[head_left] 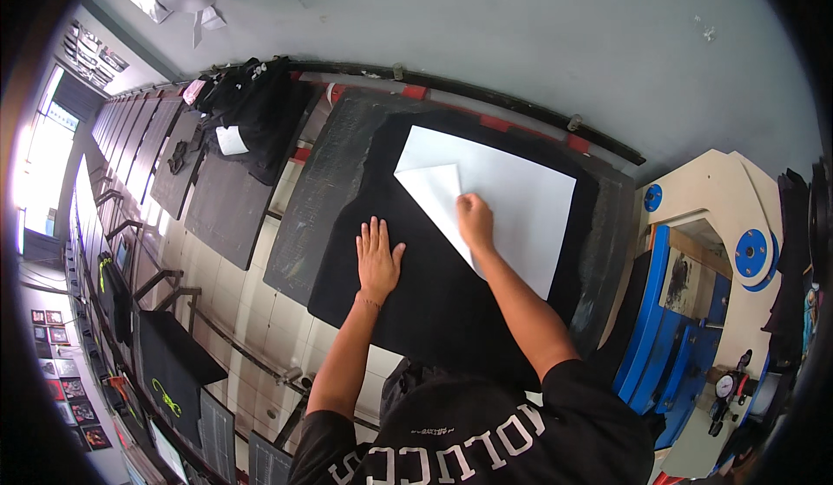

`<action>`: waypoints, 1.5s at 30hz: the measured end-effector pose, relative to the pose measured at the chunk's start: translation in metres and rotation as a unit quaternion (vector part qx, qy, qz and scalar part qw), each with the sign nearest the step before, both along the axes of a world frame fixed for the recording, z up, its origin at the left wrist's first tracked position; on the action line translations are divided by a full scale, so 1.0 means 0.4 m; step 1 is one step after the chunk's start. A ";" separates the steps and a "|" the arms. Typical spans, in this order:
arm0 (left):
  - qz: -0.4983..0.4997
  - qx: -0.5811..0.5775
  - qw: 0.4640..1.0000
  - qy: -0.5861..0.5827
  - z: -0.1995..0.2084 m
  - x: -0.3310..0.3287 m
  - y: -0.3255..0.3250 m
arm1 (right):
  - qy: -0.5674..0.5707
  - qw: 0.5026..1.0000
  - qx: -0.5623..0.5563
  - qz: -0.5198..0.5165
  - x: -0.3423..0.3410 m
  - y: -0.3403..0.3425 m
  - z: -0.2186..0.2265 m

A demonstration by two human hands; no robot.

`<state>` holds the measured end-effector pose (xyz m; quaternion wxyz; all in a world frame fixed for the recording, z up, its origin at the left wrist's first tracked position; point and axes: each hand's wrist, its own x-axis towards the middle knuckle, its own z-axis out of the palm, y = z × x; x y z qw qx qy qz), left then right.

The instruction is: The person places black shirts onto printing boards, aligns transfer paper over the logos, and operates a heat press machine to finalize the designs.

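Observation:
A white sheet (529, 199) of paper or film lies on a piece of black fabric (416, 285), which is spread over a dark flat board (325, 168). The sheet's near left corner is folded back over itself as a triangular flap (434, 192). My right hand (475, 222) is closed on the edge of this flap, its fingertips partly hidden. Fingers spread, my left hand (378, 259) lies flat on the fabric to the left of the sheet.
A blue and cream machine (685, 311) with a round gauge (724, 387) stands at the right. Along the left run rows of dark boards (227, 212), some with black garments (252, 121). A grey wall (538, 42) rises behind the board. White floor tiles show at the left.

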<state>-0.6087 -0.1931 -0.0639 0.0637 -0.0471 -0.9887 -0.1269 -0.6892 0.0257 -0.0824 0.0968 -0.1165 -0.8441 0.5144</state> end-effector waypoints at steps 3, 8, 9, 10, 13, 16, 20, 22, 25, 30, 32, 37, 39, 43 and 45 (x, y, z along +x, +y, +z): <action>0.026 -0.053 0.998 0.004 -0.020 -0.055 0.008 | -0.014 0.998 0.028 -0.050 -0.072 0.136 -0.028; 0.033 -0.059 0.998 -0.015 -0.002 -0.059 0.017 | -0.009 0.990 0.069 -0.120 -0.165 0.372 -0.070; 0.033 -0.058 0.998 -0.015 0.002 -0.059 0.020 | 0.001 0.987 0.076 -0.141 -0.173 0.424 -0.075; 0.036 -0.058 0.998 -0.017 0.003 -0.056 0.018 | -0.002 0.986 0.067 -0.151 -0.178 0.473 -0.070; 0.032 -0.062 0.998 -0.006 -0.001 -0.054 0.014 | 0.004 0.974 0.113 -0.197 -0.178 0.650 -0.058; 0.027 -0.054 0.998 -0.007 -0.002 -0.069 0.027 | 0.027 0.956 0.102 -0.275 -0.155 0.872 -0.042; 0.028 -0.050 0.998 -0.012 0.004 -0.068 0.030 | 0.070 0.922 0.161 -0.345 -0.091 1.050 0.113; 0.027 -0.045 0.999 -0.010 0.004 -0.064 0.027 | 0.144 0.910 0.167 -0.351 -0.057 1.069 0.226; 0.055 -0.023 0.998 -0.025 -0.010 -0.049 0.006 | 0.208 0.909 0.137 -0.335 0.005 0.949 0.483; 0.019 0.531 0.796 -0.290 0.195 -0.072 0.079 | 0.345 0.897 0.132 -0.245 0.236 0.490 0.742; -0.044 0.665 0.659 -0.350 0.328 -0.026 0.110 | 0.401 0.892 0.207 -0.029 0.343 0.356 0.697; -0.023 0.840 0.494 -0.225 0.467 0.108 0.005 | 0.430 0.847 0.123 0.286 0.419 0.075 0.526; -0.041 0.846 0.487 -0.212 0.460 0.159 -0.075 | 0.429 0.832 0.120 0.330 0.438 0.009 0.432; 0.148 0.705 0.657 -0.221 0.300 0.234 -0.188 | 0.415 0.813 0.044 0.406 0.454 -0.068 0.274; 0.212 0.750 0.603 -0.171 0.206 0.271 -0.210 | 0.310 0.853 0.061 0.415 0.438 -0.060 0.195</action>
